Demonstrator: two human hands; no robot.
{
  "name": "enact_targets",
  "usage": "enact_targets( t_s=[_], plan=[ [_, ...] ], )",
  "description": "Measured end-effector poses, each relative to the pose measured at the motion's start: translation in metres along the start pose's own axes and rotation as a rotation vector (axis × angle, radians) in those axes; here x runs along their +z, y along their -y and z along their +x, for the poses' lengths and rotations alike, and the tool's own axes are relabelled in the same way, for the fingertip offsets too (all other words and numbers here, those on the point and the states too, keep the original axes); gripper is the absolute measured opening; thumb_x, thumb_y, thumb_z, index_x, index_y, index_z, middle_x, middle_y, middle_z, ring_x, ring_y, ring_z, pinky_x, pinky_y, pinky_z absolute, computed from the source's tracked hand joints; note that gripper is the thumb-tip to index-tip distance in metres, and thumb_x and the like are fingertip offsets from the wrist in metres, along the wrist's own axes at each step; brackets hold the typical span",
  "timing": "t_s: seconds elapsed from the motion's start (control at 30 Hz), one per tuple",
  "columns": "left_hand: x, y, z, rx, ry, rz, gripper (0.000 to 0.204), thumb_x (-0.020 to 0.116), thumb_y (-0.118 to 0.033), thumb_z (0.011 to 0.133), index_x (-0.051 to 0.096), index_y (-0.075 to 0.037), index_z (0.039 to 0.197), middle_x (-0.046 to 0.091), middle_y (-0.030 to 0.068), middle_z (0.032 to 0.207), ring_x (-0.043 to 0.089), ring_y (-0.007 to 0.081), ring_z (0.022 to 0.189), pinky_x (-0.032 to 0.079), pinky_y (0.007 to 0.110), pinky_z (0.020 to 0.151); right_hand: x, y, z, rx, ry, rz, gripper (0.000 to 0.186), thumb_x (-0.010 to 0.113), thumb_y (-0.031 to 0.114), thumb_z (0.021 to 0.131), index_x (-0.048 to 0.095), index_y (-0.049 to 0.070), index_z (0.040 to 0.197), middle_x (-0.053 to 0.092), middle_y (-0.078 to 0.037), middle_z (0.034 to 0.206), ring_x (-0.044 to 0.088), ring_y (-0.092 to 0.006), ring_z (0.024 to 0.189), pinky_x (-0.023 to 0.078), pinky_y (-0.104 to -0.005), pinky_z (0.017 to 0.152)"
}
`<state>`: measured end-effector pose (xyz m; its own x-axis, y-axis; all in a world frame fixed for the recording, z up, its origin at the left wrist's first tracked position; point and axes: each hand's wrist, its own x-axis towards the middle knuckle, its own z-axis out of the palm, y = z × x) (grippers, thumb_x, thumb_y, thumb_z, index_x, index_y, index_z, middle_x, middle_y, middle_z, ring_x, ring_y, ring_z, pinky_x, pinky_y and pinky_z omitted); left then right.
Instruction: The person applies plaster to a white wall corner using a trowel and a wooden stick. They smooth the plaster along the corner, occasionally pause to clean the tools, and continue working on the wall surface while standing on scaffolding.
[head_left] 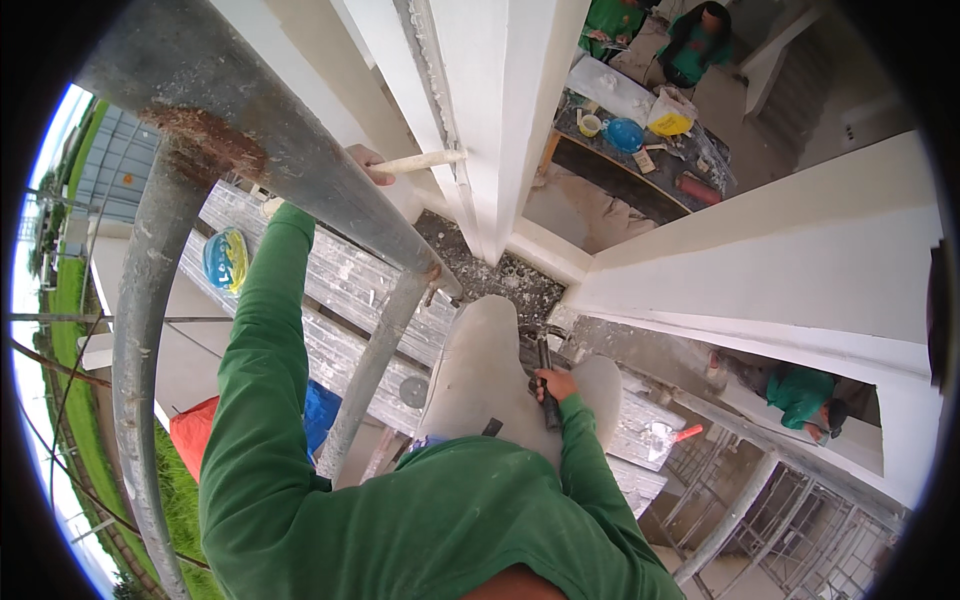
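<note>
My left hand (370, 164), partly hidden behind a thick grey metal pipe, is closed round a pale, wood-like stick (422, 161). The stick's far end meets a rough groove (440, 105) in a white wall column (500, 120). Over my lap, my right hand (555, 384) grips a hammer (546, 358) by its dark handle, with the head pointing away from me. My light trousers (475, 380) are under and beside that hand.
Scaffold pipes (350, 215) cross close on my left above metal planks (345, 290). A blue and yellow container (225, 260) stands there. Debris (500, 280) covers the ledge ahead. Through openings, people in green work near a cluttered table (665, 175) and at lower right (800, 398).
</note>
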<state>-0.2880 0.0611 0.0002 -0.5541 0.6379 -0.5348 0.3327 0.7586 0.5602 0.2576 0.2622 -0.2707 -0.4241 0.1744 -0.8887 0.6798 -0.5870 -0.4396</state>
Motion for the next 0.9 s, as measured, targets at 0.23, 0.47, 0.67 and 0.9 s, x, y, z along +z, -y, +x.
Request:
enact_targets(
  t_s=[0.23, 0.47, 0.67, 0.9],
  plan=[
    [0.114, 0.072, 0.004, 0.034, -0.023, 0.136, 0.04, 0.063, -0.044, 0.098, 0.061, -0.004, 0.102, 0.059, 0.0146, 0.079, 0.06, 0.03, 0.076, 0.046, 0.044, 0.07, 0.013, 0.04, -0.01, -0.04, -0.009, -0.171, 0.026, 0.065, 0.023, 0.094, 0.059, -0.002, 0.101, 0.06, -0.008, 0.07, 0.058, -0.0177, 0.047, 0.049, -0.0363, 0.039],
    [0.199, 0.13, 0.067, 0.117, -0.347, 0.092, 0.042, 0.059, -0.048, 0.098, 0.058, -0.006, 0.101, 0.064, 0.0208, 0.091, 0.063, 0.0443, 0.092, 0.047, 0.053, 0.075, 0.024, 0.115, 0.016, -0.748, -0.17, -0.745, 0.042, 0.072, 0.037, 0.089, 0.063, -0.002, 0.101, 0.064, -0.015, 0.071, 0.067, -0.0272, 0.066, 0.052, -0.0443, 0.063],
    [0.208, 0.114, 0.098, -0.015, -0.337, 0.072, 0.049, 0.058, -0.055, 0.096, 0.058, -0.006, 0.092, 0.065, 0.019, 0.085, 0.064, 0.0442, 0.085, 0.049, 0.053, 0.072, 0.059, 0.167, 0.083, -0.529, -0.115, -0.963, 0.041, 0.076, 0.042, 0.084, 0.069, 0.001, 0.083, 0.066, -0.019, 0.071, 0.066, -0.0388, 0.069, 0.052, -0.0461, 0.066],
    [0.206, 0.146, 0.135, 0.001, -0.309, 0.057, 0.055, 0.058, -0.061, 0.095, 0.06, -0.006, 0.09, 0.065, 0.018, 0.078, 0.065, 0.0418, 0.078, 0.048, 0.05, 0.066, 0.1, 0.166, 0.171, -0.972, -0.072, -0.688, 0.027, 0.08, 0.023, 0.077, 0.064, 0.001, 0.075, 0.056, -0.015, 0.06, 0.055, -0.0331, 0.054, 0.045, -0.0431, 0.055]
  ],
)
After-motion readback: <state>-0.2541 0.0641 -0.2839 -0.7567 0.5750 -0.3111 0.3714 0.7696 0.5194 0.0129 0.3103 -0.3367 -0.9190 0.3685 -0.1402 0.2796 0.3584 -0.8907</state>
